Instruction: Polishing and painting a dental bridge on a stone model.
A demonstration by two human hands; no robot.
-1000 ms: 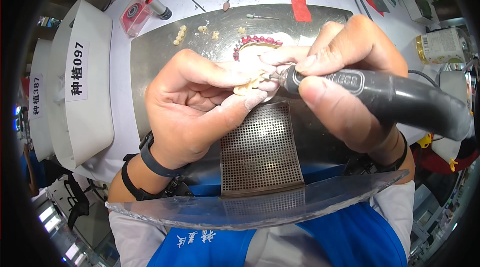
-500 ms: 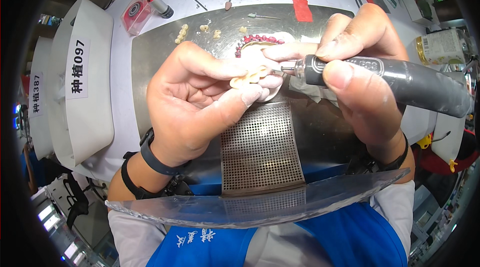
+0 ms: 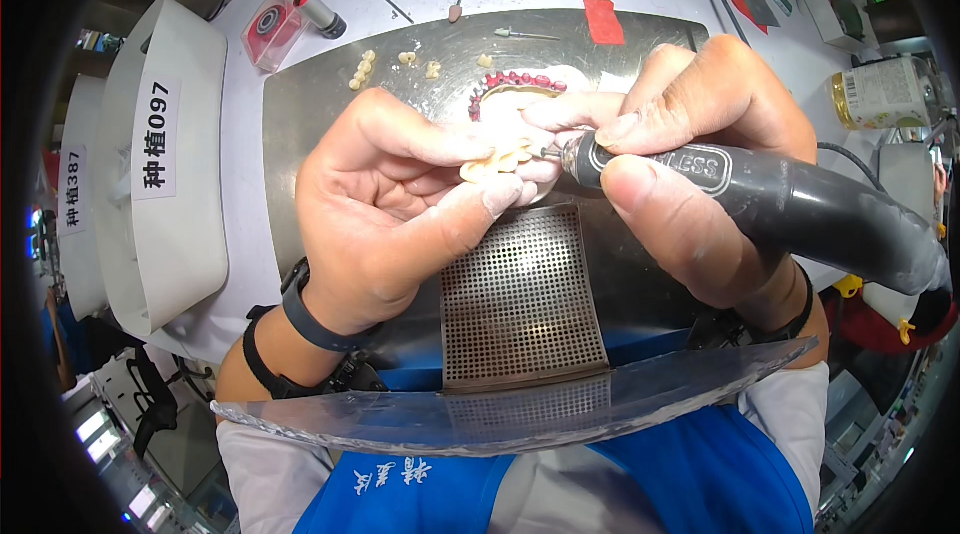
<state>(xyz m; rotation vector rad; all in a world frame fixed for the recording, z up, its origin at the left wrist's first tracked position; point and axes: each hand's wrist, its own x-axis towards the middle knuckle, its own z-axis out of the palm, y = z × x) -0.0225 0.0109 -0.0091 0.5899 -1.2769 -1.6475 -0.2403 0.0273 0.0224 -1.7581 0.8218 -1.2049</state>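
Between thumb and fingers, my left hand [image 3: 385,194] pinches a cream-coloured dental bridge [image 3: 492,166] of joined tooth crowns. My right hand [image 3: 710,124] grips a black dental handpiece [image 3: 720,174] like a pen, its thin metal bur pointing left at the bridge. The bur's tip is at or very near the bridge's right side; actual contact is too small to tell. Fingers of both hands meet around the bridge. Just beyond them lies a dental model with a row of dark red tooth stumps [image 3: 515,81], partly hidden by my hands.
A perforated metal grate [image 3: 520,304] lies below my hands, with a clear shield [image 3: 520,419] nearer me. Small crown pieces [image 3: 363,69] and a bur [image 3: 527,35] rest on the metal plate [image 3: 300,134]. White bins [image 3: 185,244] stand left; a red square [image 3: 604,22] lies far right.
The handpiece has shifted left toward the bridge, and its rear end has swung down toward me. My right hand has moved with it. The left hand stays nearly still.
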